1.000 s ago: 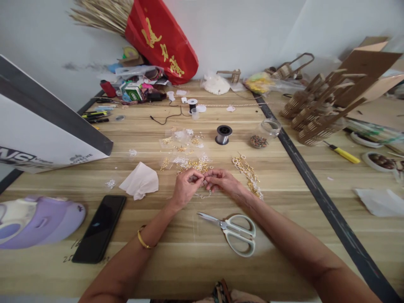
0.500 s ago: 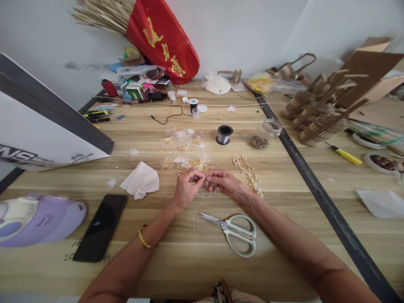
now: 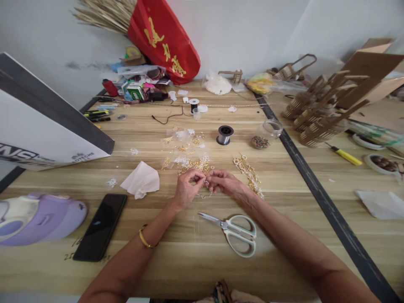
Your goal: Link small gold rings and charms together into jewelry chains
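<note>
My left hand (image 3: 188, 186) and my right hand (image 3: 225, 183) meet fingertip to fingertip above the table, both closed in a pinch. A thin silver chain (image 3: 205, 195) hangs in a small loop below my right fingers. What lies between my left thumb and forefinger is too small to make out. Just beyond my hands spreads a pile of gold and silver jewellery findings (image 3: 197, 165). To the right of my right hand lie gold chains (image 3: 249, 172). Scissors with pale handles (image 3: 241, 235) rest between my forearms, blades pointing left.
A black phone (image 3: 100, 227), a crumpled tissue (image 3: 141, 180) and a lilac object (image 3: 47, 221) lie to the left. Farther back stand a wire spool (image 3: 224, 135) and a jar of beads (image 3: 261, 142). Small woven baskets (image 3: 318, 120) and a yellow-handled tool (image 3: 347, 156) are at the right.
Hardly anything differs. Both hands keep the same pinch in the same place, and the whole view has shifted very slightly.
</note>
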Action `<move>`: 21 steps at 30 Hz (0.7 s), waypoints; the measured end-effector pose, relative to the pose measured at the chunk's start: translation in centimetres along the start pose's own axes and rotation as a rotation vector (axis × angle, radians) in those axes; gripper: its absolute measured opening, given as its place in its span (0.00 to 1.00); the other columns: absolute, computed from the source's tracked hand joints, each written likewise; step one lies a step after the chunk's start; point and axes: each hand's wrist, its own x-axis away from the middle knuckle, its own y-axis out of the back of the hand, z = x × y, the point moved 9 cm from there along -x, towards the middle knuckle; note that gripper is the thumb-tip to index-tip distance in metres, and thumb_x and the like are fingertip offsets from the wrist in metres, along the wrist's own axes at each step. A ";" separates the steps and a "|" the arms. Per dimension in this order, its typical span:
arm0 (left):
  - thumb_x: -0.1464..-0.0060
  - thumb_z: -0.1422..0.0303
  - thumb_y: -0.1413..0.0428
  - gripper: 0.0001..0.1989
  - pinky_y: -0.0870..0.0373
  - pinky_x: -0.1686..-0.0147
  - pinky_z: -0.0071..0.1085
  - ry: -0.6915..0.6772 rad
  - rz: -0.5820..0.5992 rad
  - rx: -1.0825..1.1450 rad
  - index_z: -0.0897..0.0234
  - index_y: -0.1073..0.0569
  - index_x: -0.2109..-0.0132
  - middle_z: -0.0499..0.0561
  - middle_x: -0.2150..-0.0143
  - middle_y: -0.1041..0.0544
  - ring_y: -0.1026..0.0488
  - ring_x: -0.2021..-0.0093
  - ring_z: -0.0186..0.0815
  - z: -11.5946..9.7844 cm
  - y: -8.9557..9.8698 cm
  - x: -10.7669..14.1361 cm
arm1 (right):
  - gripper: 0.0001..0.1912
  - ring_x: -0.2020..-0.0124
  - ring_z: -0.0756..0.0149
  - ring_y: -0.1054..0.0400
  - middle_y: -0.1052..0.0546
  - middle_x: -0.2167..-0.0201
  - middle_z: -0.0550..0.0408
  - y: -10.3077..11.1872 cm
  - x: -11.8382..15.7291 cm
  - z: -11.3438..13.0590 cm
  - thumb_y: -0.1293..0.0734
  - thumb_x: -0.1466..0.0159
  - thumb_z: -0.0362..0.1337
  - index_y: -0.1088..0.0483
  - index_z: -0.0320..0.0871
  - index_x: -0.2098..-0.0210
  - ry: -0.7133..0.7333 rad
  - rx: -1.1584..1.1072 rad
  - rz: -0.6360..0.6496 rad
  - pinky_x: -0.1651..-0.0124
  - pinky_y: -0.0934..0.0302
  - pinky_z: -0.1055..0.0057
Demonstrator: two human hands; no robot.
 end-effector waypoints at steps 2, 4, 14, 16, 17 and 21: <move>0.52 0.74 0.43 0.03 0.32 0.70 0.26 0.054 0.002 0.035 0.66 0.29 0.72 0.50 0.71 0.27 0.29 0.70 0.31 0.5 0.0 0.0 | 0.13 0.79 0.77 0.32 0.26 0.76 0.58 -0.1 0.1 0.3 0.28 0.47 0.40 0.31 0.38 0.70 0.021 0.017 -0.001 0.78 0.37 0.82; 0.52 0.73 0.43 0.02 0.32 0.70 0.26 0.111 0.004 0.070 0.66 0.29 0.72 0.50 0.71 0.26 0.29 0.71 0.30 1.0 -0.1 0.0 | 0.13 0.79 0.76 0.32 0.26 0.76 0.58 -0.1 0.1 0.6 0.29 0.47 0.41 0.31 0.38 0.70 0.043 0.044 -0.012 0.77 0.37 0.82; 0.56 0.70 0.39 0.05 0.33 0.72 0.25 0.319 0.009 0.246 0.67 0.28 0.72 0.49 0.73 0.26 0.30 0.73 0.30 3.0 -0.3 0.1 | 0.17 0.81 0.75 0.33 0.27 0.79 0.58 -0.2 0.3 1.7 0.32 0.44 0.48 0.34 0.39 0.71 0.138 0.220 -0.079 0.78 0.39 0.79; 0.56 0.69 0.39 0.06 0.32 0.72 0.26 0.360 0.021 0.282 0.67 0.28 0.71 0.49 0.72 0.26 0.30 0.73 0.30 3.0 -0.4 0.1 | 0.18 0.81 0.74 0.33 0.27 0.79 0.57 -0.2 0.3 1.8 0.32 0.44 0.49 0.34 0.39 0.71 0.150 0.262 -0.085 0.78 0.38 0.78; 0.56 0.68 0.40 0.07 0.32 0.72 0.26 0.380 0.033 0.300 0.67 0.28 0.71 0.49 0.72 0.26 0.30 0.73 0.30 3.0 -0.5 0.1 | 0.18 0.81 0.74 0.33 0.27 0.78 0.57 -0.1 0.3 1.9 0.33 0.44 0.49 0.35 0.39 0.71 0.155 0.283 -0.087 0.78 0.38 0.78; 0.53 0.66 0.41 0.08 0.32 0.70 0.26 0.407 0.069 0.296 0.67 0.27 0.70 0.48 0.73 0.26 0.30 0.73 0.30 3.4 -0.6 0.1 | 0.17 0.81 0.73 0.34 0.28 0.80 0.58 -0.1 0.4 2.3 0.35 0.42 0.49 0.35 0.40 0.70 0.189 0.390 -0.095 0.77 0.38 0.76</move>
